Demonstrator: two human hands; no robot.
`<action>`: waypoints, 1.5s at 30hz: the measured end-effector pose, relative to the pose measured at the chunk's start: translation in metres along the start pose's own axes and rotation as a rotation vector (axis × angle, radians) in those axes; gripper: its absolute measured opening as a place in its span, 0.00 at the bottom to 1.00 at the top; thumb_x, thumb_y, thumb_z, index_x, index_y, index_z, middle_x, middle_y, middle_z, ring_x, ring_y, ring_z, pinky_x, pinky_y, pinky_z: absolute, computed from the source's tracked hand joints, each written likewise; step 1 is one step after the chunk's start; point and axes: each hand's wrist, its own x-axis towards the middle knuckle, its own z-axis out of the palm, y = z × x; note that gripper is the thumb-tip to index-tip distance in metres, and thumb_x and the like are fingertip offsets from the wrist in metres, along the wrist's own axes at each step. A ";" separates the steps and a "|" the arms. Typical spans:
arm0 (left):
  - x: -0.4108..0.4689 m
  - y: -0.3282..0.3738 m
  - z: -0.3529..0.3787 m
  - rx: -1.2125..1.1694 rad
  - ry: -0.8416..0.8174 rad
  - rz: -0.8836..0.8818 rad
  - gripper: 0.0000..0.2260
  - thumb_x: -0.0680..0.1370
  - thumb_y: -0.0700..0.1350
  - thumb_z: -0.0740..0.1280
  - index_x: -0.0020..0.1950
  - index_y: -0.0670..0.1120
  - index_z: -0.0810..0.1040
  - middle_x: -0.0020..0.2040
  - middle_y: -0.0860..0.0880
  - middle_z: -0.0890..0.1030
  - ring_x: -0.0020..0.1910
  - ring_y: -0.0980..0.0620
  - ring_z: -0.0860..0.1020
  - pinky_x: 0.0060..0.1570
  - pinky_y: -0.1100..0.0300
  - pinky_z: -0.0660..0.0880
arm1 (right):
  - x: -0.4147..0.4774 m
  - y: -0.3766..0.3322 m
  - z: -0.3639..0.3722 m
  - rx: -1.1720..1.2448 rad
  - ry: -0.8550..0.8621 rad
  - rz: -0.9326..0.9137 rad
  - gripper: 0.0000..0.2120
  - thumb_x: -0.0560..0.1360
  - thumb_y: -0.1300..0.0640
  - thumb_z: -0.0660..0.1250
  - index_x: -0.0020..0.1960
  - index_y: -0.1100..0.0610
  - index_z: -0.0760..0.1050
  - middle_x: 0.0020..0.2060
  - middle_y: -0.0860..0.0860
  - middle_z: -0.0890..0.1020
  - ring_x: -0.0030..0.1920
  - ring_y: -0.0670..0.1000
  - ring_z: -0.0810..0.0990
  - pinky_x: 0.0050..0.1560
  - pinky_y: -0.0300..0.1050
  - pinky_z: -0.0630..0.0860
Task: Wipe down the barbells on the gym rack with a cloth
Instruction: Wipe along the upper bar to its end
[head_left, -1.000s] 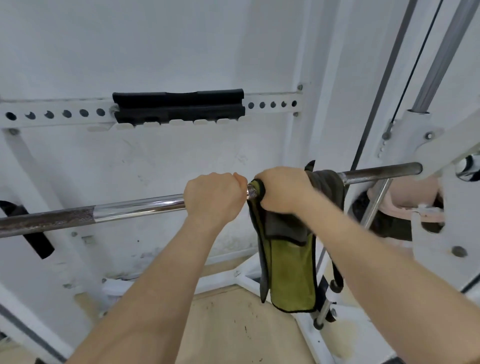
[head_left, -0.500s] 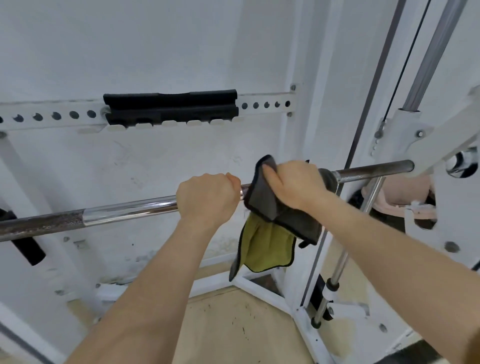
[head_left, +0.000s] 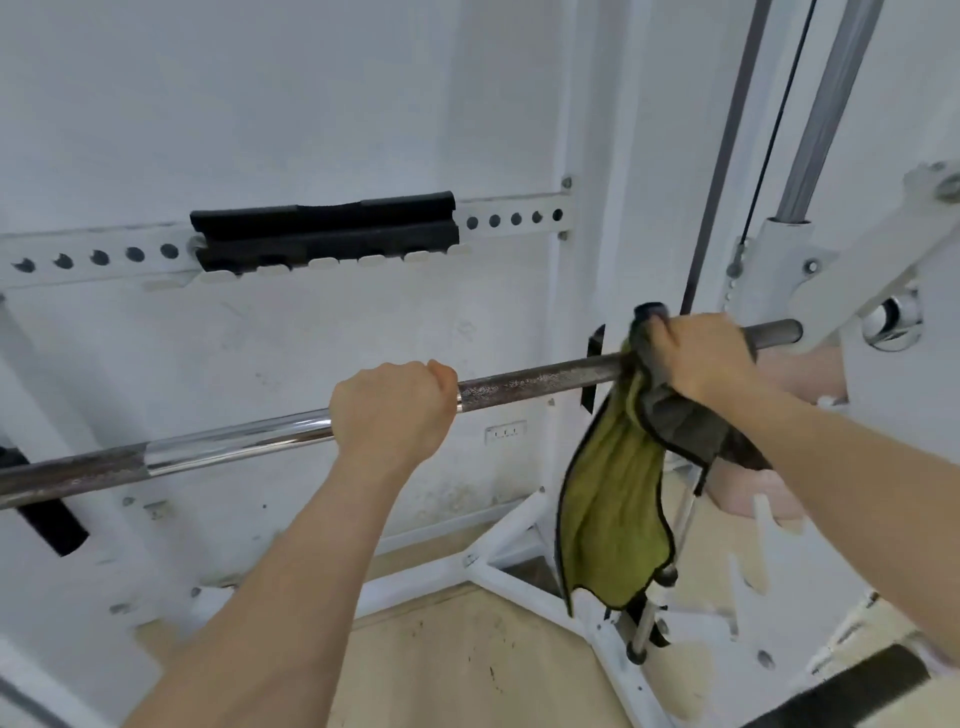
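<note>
A steel barbell (head_left: 530, 383) runs across the view, rising from the lower left to its right end in the white rack. My left hand (head_left: 389, 413) grips the bar near its middle, fingers curled over it. My right hand (head_left: 698, 353) grips a grey and green cloth (head_left: 613, 499) wrapped round the bar close to its right end. The cloth's green side hangs down below the bar. A stretch of rough, dull bar shows between my two hands.
A white perforated rail with a black pad (head_left: 322, 231) crosses the wall behind the bar. The white rack frame (head_left: 810, 270) with a grey guide rod and cable stands at the right. Pale wooden floor (head_left: 457, 665) lies below.
My right hand has slid the cloth to the right along the bar, away from my left hand, uncovering a length of bar. My left hand has kept its grip.
</note>
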 end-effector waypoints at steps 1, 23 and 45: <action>0.001 0.000 -0.003 0.017 0.008 0.002 0.07 0.76 0.41 0.64 0.40 0.43 0.80 0.28 0.44 0.76 0.26 0.43 0.72 0.28 0.63 0.55 | 0.002 0.010 -0.003 0.051 0.000 0.136 0.14 0.77 0.51 0.60 0.45 0.62 0.75 0.39 0.63 0.81 0.42 0.64 0.80 0.47 0.54 0.75; 0.008 0.016 0.010 -0.076 -0.035 -0.361 0.13 0.80 0.43 0.50 0.39 0.47 0.69 0.30 0.50 0.69 0.34 0.44 0.73 0.40 0.55 0.68 | -0.025 -0.115 -0.013 0.441 0.199 -0.344 0.16 0.79 0.45 0.54 0.41 0.54 0.73 0.36 0.51 0.79 0.37 0.57 0.77 0.45 0.52 0.68; 0.122 0.314 -0.005 -0.194 -0.355 0.396 0.25 0.75 0.65 0.62 0.61 0.47 0.70 0.54 0.49 0.78 0.50 0.46 0.77 0.43 0.53 0.71 | -0.077 0.103 0.055 1.300 0.247 0.075 0.18 0.69 0.65 0.59 0.50 0.50 0.81 0.47 0.43 0.83 0.49 0.43 0.81 0.50 0.42 0.79</action>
